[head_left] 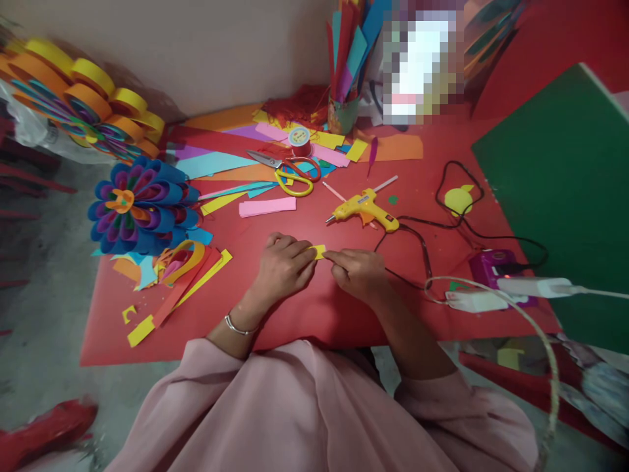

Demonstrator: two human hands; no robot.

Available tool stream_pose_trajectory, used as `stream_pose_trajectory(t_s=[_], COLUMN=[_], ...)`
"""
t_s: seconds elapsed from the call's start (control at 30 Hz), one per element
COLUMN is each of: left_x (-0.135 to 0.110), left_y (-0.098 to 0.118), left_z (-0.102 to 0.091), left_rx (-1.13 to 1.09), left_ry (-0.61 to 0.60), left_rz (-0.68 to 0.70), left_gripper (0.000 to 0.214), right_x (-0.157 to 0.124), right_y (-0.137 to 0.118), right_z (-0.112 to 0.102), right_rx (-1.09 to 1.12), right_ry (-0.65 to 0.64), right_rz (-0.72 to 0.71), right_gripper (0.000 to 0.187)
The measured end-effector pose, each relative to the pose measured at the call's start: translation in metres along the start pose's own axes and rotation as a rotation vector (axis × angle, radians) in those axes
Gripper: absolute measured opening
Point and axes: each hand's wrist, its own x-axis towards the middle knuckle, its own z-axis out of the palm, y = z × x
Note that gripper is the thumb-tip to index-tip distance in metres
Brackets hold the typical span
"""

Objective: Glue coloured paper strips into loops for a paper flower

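Both of my hands meet over the middle of the red table (314, 308). Between them shows a small piece of yellow paper (319, 252). My left hand (287, 264) is closed on its left end, with the fingers curled. My right hand (358, 270) pinches the right end with the fingertips. The rest of the piece is hidden by my fingers. Just beyond my right hand lies a yellow glue gun (366, 208), its nozzle pointing left. A stack of pink paper strips (268, 207) rests beyond my left hand.
Scissors (289, 172), a thread spool (299, 141) and coloured strips lie at the back. Paper flowers (142, 206) stand at the left. A cup (344, 115) holds rolled paper. The black cord (427, 255) runs to a purple power strip (496, 269), beside a green board (560, 196).
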Motion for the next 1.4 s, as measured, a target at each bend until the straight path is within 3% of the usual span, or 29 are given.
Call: stream_pose_trajectory(t_s=[0.17,0.43,0.8,1.4], left_x=[0.008,0.032,0.026,0.02], left_y=[-0.003,-0.014,-0.008,-0.005], left_z=[-0.01,-0.019,-0.015,-0.011], left_rx=[-0.023,-0.091,-0.023,-0.015], left_ry=[-0.12,-0.293,-0.276,-0.258], left_rz=[0.012,0.147,0.117,0.075], left_gripper=[0.02,0.021,0.027,0.026], right_x=[0.001,0.002,0.0,0.0], right_y=[-0.002,-0.003,-0.001,0.0], right_z=[0.001,0.001,0.002,0.003], right_rx=[-0.022,-0.033,-0.005,-0.01], right_ry=[-0.013,-0.033,0.025,-0.001], right_rz=[0.02,0.038,-0.001,0.008], right_gripper=[0.04,0.042,0.041,0.04])
